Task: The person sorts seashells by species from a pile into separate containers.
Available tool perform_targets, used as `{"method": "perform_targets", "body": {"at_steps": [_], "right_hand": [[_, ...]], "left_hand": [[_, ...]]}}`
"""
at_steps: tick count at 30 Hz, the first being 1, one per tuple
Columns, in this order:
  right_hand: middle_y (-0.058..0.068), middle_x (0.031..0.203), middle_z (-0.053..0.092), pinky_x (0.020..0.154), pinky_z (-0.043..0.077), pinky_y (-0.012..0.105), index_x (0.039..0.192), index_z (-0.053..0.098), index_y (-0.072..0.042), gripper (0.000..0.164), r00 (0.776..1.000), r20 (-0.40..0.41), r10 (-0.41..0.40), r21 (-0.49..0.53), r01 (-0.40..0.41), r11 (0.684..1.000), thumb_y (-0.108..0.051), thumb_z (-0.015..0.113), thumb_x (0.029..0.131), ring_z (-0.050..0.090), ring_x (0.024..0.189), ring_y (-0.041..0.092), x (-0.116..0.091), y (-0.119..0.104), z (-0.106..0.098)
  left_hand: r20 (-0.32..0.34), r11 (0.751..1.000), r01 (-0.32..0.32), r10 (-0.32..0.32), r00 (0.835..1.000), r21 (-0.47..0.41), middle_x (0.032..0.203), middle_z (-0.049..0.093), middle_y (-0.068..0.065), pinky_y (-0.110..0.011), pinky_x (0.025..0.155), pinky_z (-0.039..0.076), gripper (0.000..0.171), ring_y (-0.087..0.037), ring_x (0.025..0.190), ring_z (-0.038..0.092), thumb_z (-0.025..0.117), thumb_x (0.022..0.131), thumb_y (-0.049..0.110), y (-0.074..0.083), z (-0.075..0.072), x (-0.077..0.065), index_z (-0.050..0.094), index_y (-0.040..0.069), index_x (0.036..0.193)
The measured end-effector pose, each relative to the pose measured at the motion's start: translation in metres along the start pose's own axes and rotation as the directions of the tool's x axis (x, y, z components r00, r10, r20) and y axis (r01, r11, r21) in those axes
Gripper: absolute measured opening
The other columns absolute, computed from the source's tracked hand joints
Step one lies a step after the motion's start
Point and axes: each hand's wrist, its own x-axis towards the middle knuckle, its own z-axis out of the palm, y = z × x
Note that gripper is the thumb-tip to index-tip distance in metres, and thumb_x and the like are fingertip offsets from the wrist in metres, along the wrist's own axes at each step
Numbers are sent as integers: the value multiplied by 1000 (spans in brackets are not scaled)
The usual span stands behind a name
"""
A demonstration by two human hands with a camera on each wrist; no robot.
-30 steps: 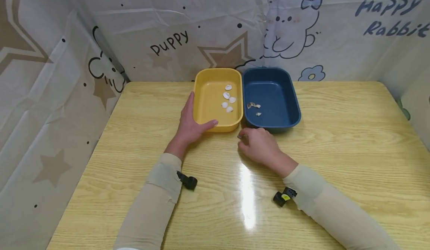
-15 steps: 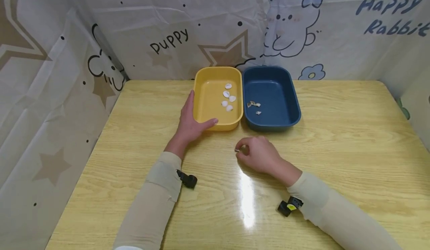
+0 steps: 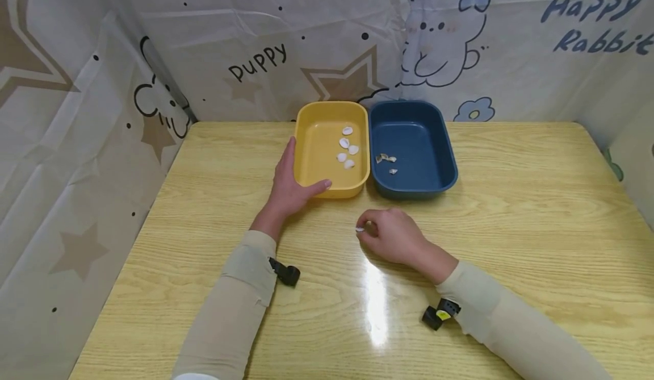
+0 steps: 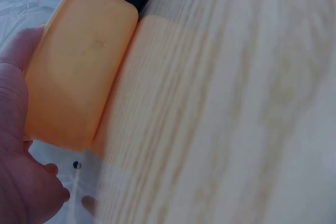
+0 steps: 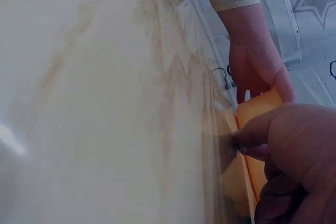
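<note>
In the head view, my right hand (image 3: 394, 237) pinches a small seashell (image 3: 360, 229) between thumb and forefinger, over the table just in front of the two bins. The shell's pale side shows; in the right wrist view it is mostly hidden by the fingertips. My left hand (image 3: 288, 190) rests at the near left corner of a yellow bin (image 3: 332, 191), its fingers straight along the side and the thumb over the front rim. Inside that bin lie several white seashells (image 3: 344, 143). The blue bin (image 3: 416, 190) beside it holds several smaller brownish shells (image 3: 384, 158).
Both bins stand side by side at the back of the wooden table (image 3: 521, 215), near a printed cloth backdrop (image 3: 214, 22). A black wrist camera (image 3: 288, 276) sits on the left sleeve and another camera (image 3: 434, 316) on the right. Light glares off the table between the arms.
From just before the blue bin, my right hand has drawn back toward me with the shell. Since half a second ago the shell has turned slightly, showing more white. The left hand has stayed put.
</note>
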Motion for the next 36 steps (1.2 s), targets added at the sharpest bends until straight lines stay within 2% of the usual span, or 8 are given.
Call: {"method": "perform_targets", "body": {"at_steps": [4, 7, 10, 14, 19, 25, 29, 36], "right_hand": [[-14, 61, 52, 57, 44, 32, 88, 73, -17, 11, 998, 17, 58, 21, -58, 998, -25, 70, 94, 50, 56, 8, 1, 0, 0], [-12, 63, 55, 59, 45, 35, 83, 71, -19, 17, 991, 16, 134, -8, -134, 991, -30, 68, 96, 53, 60, 11, 1, 1, -1], [-11, 62, 55, 57, 44, 36, 81, 70, -19, 19, 987, -7, 161, -38, -161, 986, -32, 69, 95, 53, 60, 13, 1, 1, -2], [-10, 55, 47, 51, 39, 33, 91, 70, -18, 12, 996, -10, 85, 20, -85, 996, -30, 73, 92, 46, 52, 11, 1, 1, -1], [-13, 52, 41, 47, 35, 30, 102, 70, -19, 13, 999, 33, -28, 79, 25, 997, -23, 75, 90, 38, 46, 5, -1, 3, 2], [-16, 58, 48, 54, 42, 31, 101, 72, -20, 7, 995, 69, -67, 75, 62, 995, -22, 71, 94, 44, 51, 4, -1, 5, 4], [-16, 65, 55, 59, 45, 32, 94, 72, -19, 6, 997, 76, -10, 82, 4, 997, -24, 69, 96, 51, 58, 5, 0, 3, 3], [-10, 57, 50, 60, 42, 33, 69, 62, -21, 33, 981, 139, 136, 45, -143, 989, -34, 64, 99, 49, 58, 11, 3, 2, -5]], "left_hand": [[5, 1000, -3, 3, 1000, -3, 165, 10, 1, -44, 117, 16, 123, -22, 147, 14, 85, 75, 51, 0, 0, 0, 1, 29, 162], [7, 1000, -4, 4, 1000, -1, 165, 10, 2, -44, 117, 16, 123, -22, 147, 14, 84, 74, 52, 0, -1, 0, 0, 30, 162], [5, 1000, -5, 5, 1000, 1, 165, 9, 2, -44, 117, 16, 123, -21, 147, 14, 84, 74, 53, 0, -2, 1, 0, 30, 161], [2, 1000, 1, -1, 1000, -2, 165, 9, 3, -43, 116, 17, 123, -21, 147, 14, 84, 74, 53, 0, -2, 0, 0, 31, 161], [5, 1000, 2, -2, 1000, -4, 165, 10, 3, -43, 116, 17, 123, -21, 147, 15, 84, 74, 54, 0, -1, 0, 1, 31, 161], [5, 1000, 16, -16, 1000, -6, 165, 10, 4, -44, 116, 18, 123, -21, 146, 16, 84, 73, 55, 0, 0, 0, 0, 33, 161], [7, 1000, 23, -23, 1000, 1, 165, 9, 5, -44, 116, 17, 123, -21, 147, 15, 84, 73, 55, 1, -1, -1, 0, 34, 161], [13, 999, 35, -35, 999, 3, 165, 8, 5, -44, 116, 17, 123, -21, 146, 15, 84, 73, 55, 2, -1, -1, 0, 35, 161]]}}
